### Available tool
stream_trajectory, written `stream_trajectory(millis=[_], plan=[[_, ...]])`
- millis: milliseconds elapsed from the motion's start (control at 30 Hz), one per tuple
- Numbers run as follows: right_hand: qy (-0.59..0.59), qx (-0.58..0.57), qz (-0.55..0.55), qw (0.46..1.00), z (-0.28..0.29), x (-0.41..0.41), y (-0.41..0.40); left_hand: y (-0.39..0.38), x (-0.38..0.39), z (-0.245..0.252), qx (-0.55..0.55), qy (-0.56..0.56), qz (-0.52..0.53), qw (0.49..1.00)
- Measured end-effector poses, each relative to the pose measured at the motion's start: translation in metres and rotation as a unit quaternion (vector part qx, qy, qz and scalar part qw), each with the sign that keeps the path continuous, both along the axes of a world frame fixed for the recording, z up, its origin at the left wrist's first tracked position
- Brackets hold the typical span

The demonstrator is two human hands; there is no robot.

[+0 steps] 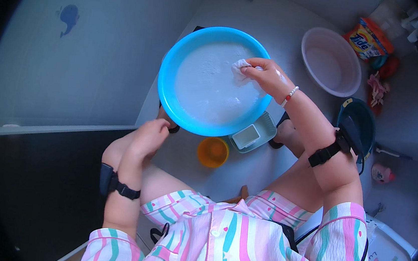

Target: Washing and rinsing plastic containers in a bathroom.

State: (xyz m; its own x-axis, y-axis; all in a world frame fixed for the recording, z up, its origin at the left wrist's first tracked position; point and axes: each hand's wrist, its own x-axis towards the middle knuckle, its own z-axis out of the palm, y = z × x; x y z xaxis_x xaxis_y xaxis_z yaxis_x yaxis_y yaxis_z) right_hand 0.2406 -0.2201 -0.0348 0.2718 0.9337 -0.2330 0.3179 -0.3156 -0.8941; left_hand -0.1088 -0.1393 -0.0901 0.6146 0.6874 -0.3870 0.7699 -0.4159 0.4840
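A blue plastic basin [167, 88] of cloudy, whitish water stands on the floor before me. Over the basin's right part, my right hand [265, 73] pinches a wet white cloth [240, 68], its lower part at the water. A beaded bracelet is on that wrist. My left hand [151, 136] hangs beside the lower left rim, near my knee, with fingers curled; whether it holds anything cannot be told. An orange plastic cup [212, 152] and a pale green tray [267, 130] with a light rectangular block or lid [246, 136] lie just below the basin.
At the upper right stand a pale pink basin [330, 63], an orange detergent bag [368, 40] and a pink doll [377, 88]. A dark green basin [357, 114] is beyond my right forearm, near a brush [393, 153] and a pink bottle [381, 173]. A wall runs along the left.
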Motion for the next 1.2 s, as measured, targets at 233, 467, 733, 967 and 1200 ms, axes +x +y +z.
stream_trajectory(millis=[233, 467, 733, 967, 1200], plan=[[-0.030, 0.004, 0.100, 0.995, -0.017, -0.003, 0.024, 0.034, 0.014, 0.043, 0.052, -0.074, 0.009, 0.996], [-0.466, 0.054, 0.294, 0.833, -0.034, -0.029, 0.028, 0.096, 0.032, 0.040, 0.195, -0.061, -0.022, 0.979], [-0.305, -0.041, 0.439, 0.844, -0.079, -0.078, 0.043, 0.149, 0.038, 0.031, -0.083, -0.043, 0.067, 0.993], [-0.243, 0.109, 0.389, 0.882, -0.068, -0.140, 0.057, 0.154, 0.045, 0.046, -0.178, -0.124, 0.179, 0.960], [-0.337, 0.238, 0.272, 0.869, -0.096, -0.160, 0.117, 0.171, 0.043, 0.027, -0.269, -0.169, 0.228, 0.920]])
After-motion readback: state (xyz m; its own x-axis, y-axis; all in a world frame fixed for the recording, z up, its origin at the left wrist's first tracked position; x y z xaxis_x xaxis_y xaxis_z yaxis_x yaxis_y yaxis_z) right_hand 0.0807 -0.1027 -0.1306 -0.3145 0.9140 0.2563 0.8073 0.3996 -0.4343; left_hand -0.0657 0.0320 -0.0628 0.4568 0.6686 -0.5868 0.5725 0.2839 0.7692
